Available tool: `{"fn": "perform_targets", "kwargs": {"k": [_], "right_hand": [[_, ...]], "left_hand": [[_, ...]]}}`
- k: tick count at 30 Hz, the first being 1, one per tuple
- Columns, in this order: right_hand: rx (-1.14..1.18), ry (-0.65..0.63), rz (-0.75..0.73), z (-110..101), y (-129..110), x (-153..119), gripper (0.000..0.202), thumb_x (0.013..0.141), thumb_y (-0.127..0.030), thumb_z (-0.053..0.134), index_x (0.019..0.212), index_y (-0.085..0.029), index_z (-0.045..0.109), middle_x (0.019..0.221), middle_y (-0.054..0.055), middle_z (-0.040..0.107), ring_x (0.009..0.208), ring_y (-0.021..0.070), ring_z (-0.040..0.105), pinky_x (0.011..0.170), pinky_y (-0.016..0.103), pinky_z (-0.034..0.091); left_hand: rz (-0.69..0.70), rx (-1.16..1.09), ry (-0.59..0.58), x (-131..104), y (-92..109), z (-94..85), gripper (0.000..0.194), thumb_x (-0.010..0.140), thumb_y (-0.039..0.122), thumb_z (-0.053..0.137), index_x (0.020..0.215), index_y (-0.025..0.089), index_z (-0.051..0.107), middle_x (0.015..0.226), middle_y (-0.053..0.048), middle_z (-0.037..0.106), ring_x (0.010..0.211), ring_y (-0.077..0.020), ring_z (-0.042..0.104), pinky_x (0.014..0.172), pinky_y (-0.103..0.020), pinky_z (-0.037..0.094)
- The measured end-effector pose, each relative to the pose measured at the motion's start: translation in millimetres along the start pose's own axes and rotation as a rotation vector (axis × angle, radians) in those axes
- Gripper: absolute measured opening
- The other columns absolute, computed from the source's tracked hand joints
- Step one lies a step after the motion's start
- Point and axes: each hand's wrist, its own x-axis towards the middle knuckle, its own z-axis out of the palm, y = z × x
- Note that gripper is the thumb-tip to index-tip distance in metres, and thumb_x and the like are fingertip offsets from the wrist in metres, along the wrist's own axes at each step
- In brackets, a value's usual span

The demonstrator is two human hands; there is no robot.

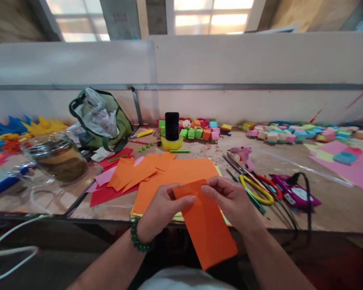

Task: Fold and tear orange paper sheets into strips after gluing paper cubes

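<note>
A long strip of orange paper (207,229) hangs between my hands at the table's front edge, its lower end tilted toward my body. My left hand (165,207) pinches its upper left corner, thumb on top; a green bead bracelet (136,238) circles that wrist. On the opposite side, my right hand (230,197) grips the upper right corner between thumb and fingers. Under and behind my hands lies a stack of orange sheets (187,169) with yellow-green paper beneath. Cut orange pieces (124,173) are spread to its left, over red and pink scraps.
Right of the stack lie yellow-handled scissors (255,195), a pink glue gun (243,155) and a purple device (293,193) with a black cable. A phone (172,125) stands on yellow tape (172,143). At left are a glass jar (59,157) and a green bag (121,117). Small paper cubes (196,133) line the back.
</note>
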Motion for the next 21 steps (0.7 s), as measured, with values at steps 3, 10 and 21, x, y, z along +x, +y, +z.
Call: {"fn": "perform_targets", "kwargs": {"k": [3,10,21], "right_hand": [[0.045,0.151,-0.023,0.6,9.0,0.3,0.028,0.076,-0.044,0.068,0.072,-0.017,0.063,0.059,-0.003,0.053,0.054,0.0097,0.044,0.048,0.021,0.036],[0.081,0.261,-0.014,0.3,18.7,0.0,0.028,0.073,-0.045,0.071,0.073,-0.018,0.065,0.062,0.000,0.060,0.056,0.0116,0.051,0.051,0.023,0.042],[0.065,0.240,-0.008,1.4,15.4,-6.4,0.026,0.074,-0.042,0.070,0.069,-0.017,0.065,0.057,-0.001,0.057,0.051,0.0100,0.048,0.048,0.021,0.040]], "left_hand": [[-0.041,-0.067,-0.020,1.3,-8.5,-0.8,0.033,0.071,0.040,0.073,0.089,0.013,0.073,0.085,-0.007,0.071,0.072,-0.0158,0.061,0.067,-0.025,0.048],[-0.048,-0.095,0.045,5.8,-12.7,3.6,0.035,0.067,0.046,0.075,0.073,0.011,0.071,0.069,-0.004,0.068,0.064,-0.0145,0.060,0.060,-0.024,0.049],[-0.007,-0.142,0.009,6.0,-9.8,2.7,0.029,0.075,0.040,0.071,0.083,0.012,0.071,0.073,-0.003,0.067,0.070,-0.0147,0.061,0.066,-0.025,0.050]]}}
